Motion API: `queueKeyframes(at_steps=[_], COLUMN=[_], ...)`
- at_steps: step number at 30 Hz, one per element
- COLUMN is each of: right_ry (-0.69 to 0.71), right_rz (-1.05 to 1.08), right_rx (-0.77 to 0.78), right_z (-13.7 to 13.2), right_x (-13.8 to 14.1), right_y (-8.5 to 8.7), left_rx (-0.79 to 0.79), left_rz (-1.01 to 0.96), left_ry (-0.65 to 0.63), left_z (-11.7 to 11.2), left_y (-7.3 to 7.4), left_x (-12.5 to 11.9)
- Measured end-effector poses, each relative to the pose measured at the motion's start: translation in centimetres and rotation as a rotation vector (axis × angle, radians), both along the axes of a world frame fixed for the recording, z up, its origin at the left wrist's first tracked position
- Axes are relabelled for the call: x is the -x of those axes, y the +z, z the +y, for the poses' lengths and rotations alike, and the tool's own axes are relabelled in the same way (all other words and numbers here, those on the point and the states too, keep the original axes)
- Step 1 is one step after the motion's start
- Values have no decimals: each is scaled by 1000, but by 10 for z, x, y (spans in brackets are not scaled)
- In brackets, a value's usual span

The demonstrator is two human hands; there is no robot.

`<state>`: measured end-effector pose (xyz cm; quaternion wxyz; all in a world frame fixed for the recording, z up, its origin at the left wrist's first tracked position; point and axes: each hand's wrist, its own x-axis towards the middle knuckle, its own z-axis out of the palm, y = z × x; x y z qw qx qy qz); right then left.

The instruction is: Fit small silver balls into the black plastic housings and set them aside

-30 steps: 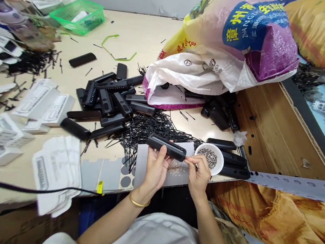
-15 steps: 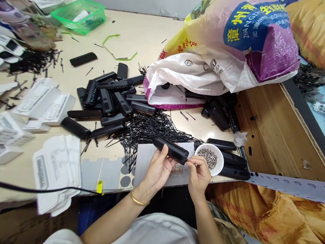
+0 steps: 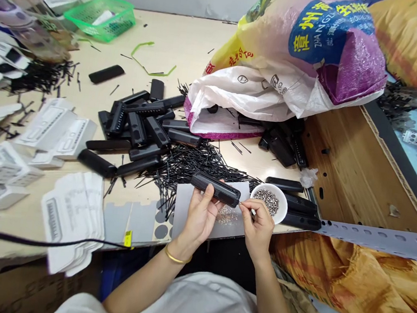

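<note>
Steady grip, fine pinch

I have the left hand (image 3: 202,215) clamped round the case (image 3: 215,188), long, black, finely textured, above the flat grey sheet (image 3: 182,204). The right hand (image 3: 259,228) is pinched together at its end; on what, I can't tell. I'd brace the case and pinch lightly. Near it: a smooth white bowl (image 3: 282,210) of shiny metal bits (image 3: 266,201)

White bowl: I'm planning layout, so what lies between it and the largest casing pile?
Head view: thin black sticks and part of a grey sheet, with a casing held above by the left hand.
</note>
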<state>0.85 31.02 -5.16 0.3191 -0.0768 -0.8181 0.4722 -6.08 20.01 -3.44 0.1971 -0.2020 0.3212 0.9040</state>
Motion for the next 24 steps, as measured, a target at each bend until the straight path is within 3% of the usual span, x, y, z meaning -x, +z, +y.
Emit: queueKeyframes(at_steps=[4,8,19,24], right_ry=[29,40,-16,-9], right_rz=[19,6,75,58], right_rx=[-115,-132,-70,71], right_z=[2,4,-3,-4], right_x=[1,1,1,3], right_y=[6,8,1,-5], left_rx=[7,-2,-41,-57], left_rz=[19,-25,-110,-72], left_ry=[-9,-4,-39,-26], left_z=[-1,0,3,4], left_y=[2,3,-4,-6], left_x=[0,1,-4,-3])
